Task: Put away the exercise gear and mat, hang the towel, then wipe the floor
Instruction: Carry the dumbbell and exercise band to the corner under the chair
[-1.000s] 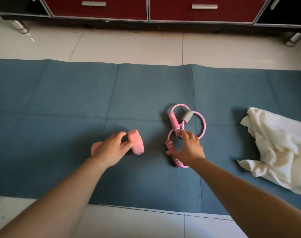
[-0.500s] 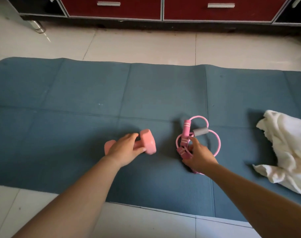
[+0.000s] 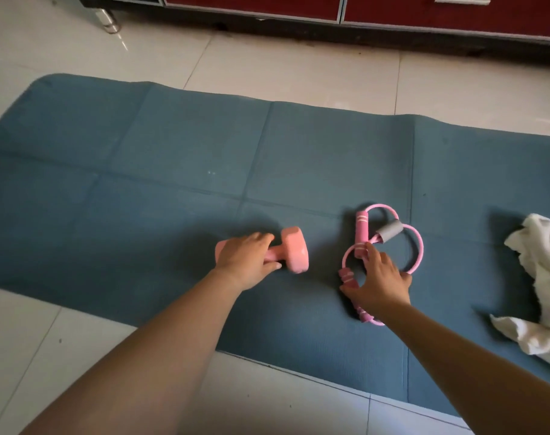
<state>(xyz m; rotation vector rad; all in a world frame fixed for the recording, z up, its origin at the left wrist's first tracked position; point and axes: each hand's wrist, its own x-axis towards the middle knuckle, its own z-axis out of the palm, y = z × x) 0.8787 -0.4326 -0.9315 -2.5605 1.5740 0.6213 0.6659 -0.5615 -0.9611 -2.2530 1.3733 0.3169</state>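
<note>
Left grip (image 3: 245, 262) round dumbbell (image 3: 295, 250) handle; right grip (image 3: 382, 284) spread over resistance band (image 3: 390, 231).

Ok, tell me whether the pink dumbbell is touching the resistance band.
Apart. The head view shows a strip of bare mat between the dumbbell and the resistance band.

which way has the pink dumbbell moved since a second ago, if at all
No. The pink dumbbell lies in the same spot just right of the crease crossing in the mat, left hand gripping its handle.
</note>
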